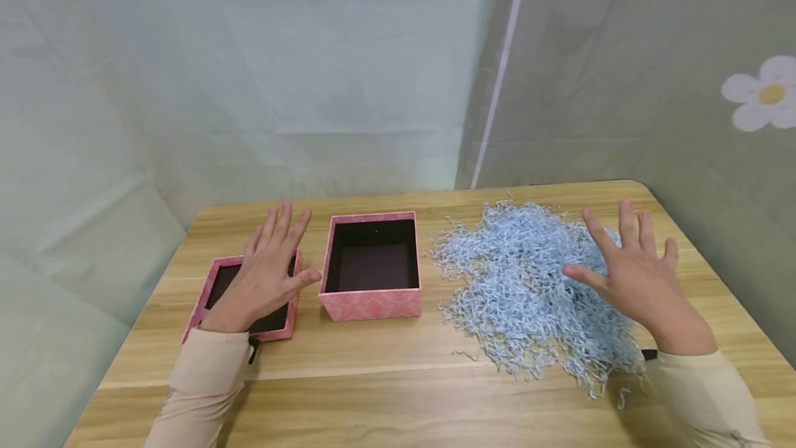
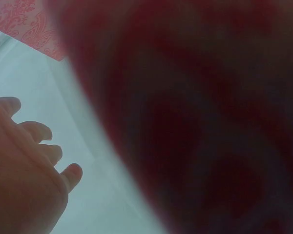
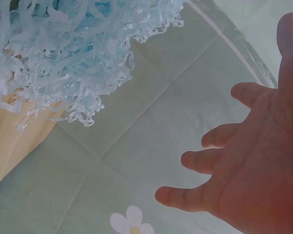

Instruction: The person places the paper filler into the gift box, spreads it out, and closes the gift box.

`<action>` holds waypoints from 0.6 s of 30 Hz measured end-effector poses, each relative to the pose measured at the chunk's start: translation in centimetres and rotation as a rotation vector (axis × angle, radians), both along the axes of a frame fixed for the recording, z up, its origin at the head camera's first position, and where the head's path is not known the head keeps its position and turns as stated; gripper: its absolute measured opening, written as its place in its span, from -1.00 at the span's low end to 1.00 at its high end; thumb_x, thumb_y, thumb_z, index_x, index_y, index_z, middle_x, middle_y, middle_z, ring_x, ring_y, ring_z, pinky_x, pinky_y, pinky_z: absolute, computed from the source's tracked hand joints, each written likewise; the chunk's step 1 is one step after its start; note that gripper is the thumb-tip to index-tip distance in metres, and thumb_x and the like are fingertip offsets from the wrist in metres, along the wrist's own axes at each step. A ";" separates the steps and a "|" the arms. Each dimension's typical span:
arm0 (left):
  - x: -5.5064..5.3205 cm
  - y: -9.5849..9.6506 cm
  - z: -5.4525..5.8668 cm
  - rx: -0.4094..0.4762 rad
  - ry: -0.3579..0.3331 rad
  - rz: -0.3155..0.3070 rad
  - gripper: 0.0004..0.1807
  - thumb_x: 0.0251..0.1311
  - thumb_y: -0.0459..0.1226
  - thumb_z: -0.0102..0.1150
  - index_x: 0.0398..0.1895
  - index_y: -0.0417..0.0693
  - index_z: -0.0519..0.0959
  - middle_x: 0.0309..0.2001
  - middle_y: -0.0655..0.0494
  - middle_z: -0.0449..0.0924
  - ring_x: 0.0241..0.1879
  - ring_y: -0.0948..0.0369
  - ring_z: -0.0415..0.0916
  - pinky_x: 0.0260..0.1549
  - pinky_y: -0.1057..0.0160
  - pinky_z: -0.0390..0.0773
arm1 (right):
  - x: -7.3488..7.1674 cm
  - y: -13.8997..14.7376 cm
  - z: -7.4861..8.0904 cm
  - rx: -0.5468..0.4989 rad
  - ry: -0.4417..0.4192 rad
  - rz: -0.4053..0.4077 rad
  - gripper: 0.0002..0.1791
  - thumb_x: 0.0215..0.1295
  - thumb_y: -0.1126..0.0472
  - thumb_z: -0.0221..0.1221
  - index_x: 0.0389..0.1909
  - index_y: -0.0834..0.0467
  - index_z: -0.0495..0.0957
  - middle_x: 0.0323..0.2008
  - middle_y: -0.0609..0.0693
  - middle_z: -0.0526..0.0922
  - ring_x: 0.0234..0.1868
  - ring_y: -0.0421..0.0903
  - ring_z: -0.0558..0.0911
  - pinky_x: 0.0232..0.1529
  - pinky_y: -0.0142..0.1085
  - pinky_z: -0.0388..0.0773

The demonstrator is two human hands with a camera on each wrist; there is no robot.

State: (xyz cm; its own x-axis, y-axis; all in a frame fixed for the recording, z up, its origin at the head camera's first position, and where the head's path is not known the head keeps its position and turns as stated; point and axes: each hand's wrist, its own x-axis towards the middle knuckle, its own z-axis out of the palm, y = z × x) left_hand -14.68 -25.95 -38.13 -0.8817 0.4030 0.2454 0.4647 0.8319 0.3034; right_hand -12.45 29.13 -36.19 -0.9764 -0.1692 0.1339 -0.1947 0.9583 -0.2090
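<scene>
My left hand (image 1: 269,276), fingers spread and holding nothing, hovers over a pink box lid (image 1: 289,320) that lies with its dark inside facing up. Just right of that hand stands a pink patterned box (image 1: 373,305), its top uncovered and its black interior showing nothing inside. On the right, my right hand (image 1: 640,282) is spread above the edge of a heap of light blue shredded paper (image 1: 528,289). In the left wrist view a blurred dark red surface (image 2: 185,126) fills much of the picture. The right wrist view shows the shredded paper (image 3: 63,53) beside the empty hand (image 3: 249,161).
Everything lies on a wooden table (image 1: 373,393) with a rounded far right corner. Pale cloth walls (image 1: 342,88) rise behind and beside it, one bearing a white flower (image 1: 749,92). Stray paper shreds (image 1: 623,396) lie near the right sleeve.
</scene>
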 end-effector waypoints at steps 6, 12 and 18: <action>0.1 -0.1 0.0 0.013 -0.011 -0.002 0.07 0.30 0.44 -0.15 0.67 0.17 -0.26 0.61 -0.07 -0.51 0.56 -0.12 -0.53 0.40 -0.30 -0.37 | -0.1 -0.2 -0.1 0.010 -0.002 0.011 0.09 0.35 -0.39 0.11 0.65 -0.09 -0.28 0.53 0.29 -0.61 0.49 0.37 -0.53 0.14 0.61 -0.38; 0.5 1.2 -0.2 0.097 -0.088 -0.038 0.11 0.21 0.53 -0.28 0.66 0.24 -0.31 0.62 -0.05 -0.47 0.57 -0.07 -0.46 0.38 -0.35 -0.32 | -0.1 -0.4 -0.3 -0.004 -0.037 0.028 0.11 0.34 -0.40 0.13 0.65 -0.08 -0.29 0.52 0.30 -0.62 0.48 0.45 -0.49 0.13 0.62 -0.35; 0.8 3.2 -0.3 0.210 -0.183 -0.121 0.21 0.09 0.61 -0.46 0.66 0.12 -0.32 0.62 -0.02 -0.49 0.57 -0.10 -0.39 0.31 -0.47 -0.23 | 0.0 -0.9 -0.1 -0.063 -0.122 0.082 0.11 0.36 -0.35 0.15 0.65 -0.08 -0.32 0.52 0.36 -0.58 0.47 0.46 -0.48 0.13 0.63 -0.31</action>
State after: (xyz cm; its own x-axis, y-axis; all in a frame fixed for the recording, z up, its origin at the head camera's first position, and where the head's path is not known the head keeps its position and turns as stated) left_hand -13.88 -22.79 -38.45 -0.8677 0.4650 0.1759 0.4783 0.6842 0.5505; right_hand -12.45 28.22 -36.26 -0.9693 -0.2445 0.0276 -0.2416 0.9245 -0.2948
